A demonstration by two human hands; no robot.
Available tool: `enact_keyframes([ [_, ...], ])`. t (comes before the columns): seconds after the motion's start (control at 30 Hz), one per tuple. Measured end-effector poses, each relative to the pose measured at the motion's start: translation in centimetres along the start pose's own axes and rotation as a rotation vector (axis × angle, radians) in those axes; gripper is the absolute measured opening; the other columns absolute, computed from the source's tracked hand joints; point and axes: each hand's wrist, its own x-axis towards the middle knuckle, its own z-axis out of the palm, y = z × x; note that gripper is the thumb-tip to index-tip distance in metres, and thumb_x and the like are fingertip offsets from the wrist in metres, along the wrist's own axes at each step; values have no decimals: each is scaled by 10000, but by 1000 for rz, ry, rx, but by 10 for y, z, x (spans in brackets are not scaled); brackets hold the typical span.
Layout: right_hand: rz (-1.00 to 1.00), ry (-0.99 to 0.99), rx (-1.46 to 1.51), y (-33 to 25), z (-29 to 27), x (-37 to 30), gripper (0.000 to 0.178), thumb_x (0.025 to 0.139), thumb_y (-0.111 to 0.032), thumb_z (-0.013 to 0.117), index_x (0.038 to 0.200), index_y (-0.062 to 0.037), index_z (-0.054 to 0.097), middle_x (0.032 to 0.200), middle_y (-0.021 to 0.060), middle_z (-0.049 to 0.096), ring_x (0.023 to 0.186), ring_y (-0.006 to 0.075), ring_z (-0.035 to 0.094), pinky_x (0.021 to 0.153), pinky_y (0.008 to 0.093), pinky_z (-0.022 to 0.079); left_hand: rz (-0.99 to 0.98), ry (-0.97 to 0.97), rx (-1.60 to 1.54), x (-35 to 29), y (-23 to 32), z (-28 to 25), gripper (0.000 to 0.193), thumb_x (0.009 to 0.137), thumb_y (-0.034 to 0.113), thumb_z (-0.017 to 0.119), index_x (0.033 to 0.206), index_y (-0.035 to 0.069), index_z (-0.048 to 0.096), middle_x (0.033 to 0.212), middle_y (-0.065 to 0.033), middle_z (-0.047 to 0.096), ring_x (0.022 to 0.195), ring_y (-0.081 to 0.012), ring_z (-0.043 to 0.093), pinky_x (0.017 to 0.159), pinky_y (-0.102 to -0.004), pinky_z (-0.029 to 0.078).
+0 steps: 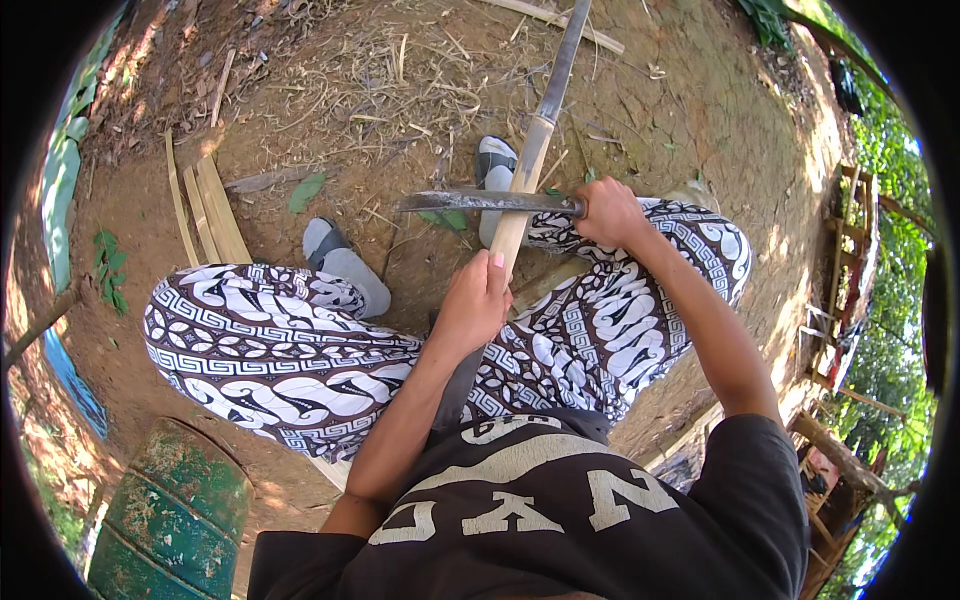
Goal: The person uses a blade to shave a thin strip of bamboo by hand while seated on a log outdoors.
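Note:
A long bamboo strip (533, 160) runs from between my legs away over the ground, pale on its near part and dark grey beyond a joint. My left hand (475, 298) is closed around its near end, thumb along the top. In my right hand (610, 212) is the handle of a machete (450, 201), fingers wrapped round it. The dark blade points left and lies crosswise over the pale part of the strip, a little beyond my left hand. Below the left wrist shows a dark length (458, 385), partly hidden by my forearm; I cannot tell what it is.
Several flat bamboo slats (218, 215) lie beyond my left knee. Thin shavings (400, 95) litter the dirt ahead, with another slat (565, 25) at the far edge. My sandalled feet rest near the blade. A green drum (170, 515) stands lower left; a wooden structure (845, 270) is at right.

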Motion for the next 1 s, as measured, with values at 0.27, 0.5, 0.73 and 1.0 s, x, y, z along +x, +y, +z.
enact_keyframes([
  [0.27, 547, 332, 125, 94, -31, 50, 346, 866, -260, 524, 879, 36, 703, 927, 317, 675, 913, 453, 675, 841, 512, 541, -27, -43, -12, 0, 21, 0, 419, 1074, 340, 343, 904, -10, 499, 589, -55, 523, 412, -133, 493, 390, -311, 401],
  [0.5, 130, 108, 57, -7, -31, -10, 247, 800, -227, 555, 784, -14, 679, 783, 275, 659, 793, 461, 653, 798, 520, 531, -43, -29, -42, 2, 19, -2, 418, 1077, 347, 335, 943, -13, 501, 582, -38, 501, 397, -114, 459, 368, -287, 381],
  [0.73, 8, 38, 70, -6, -5, -12, 176, 730, -191, 592, 749, -31, 666, 757, 252, 654, 775, 451, 643, 749, 524, 526, 72, 23, 163, 1, 5, 2, 424, 1069, 322, 350, 901, -35, 504, 619, -142, 571, 491, -250, 575, 500, -392, 461],
  [1.0, 33, 58, 3, 39, 8, 33, 273, 801, -248, 607, 832, 5, 706, 833, 277, 679, 846, 441, 675, 808, 505, 546, 186, 116, 330, 9, -18, 1, 408, 1064, 300, 352, 874, -23, 513, 653, -166, 572, 543, -274, 583, 546, -409, 458],
])
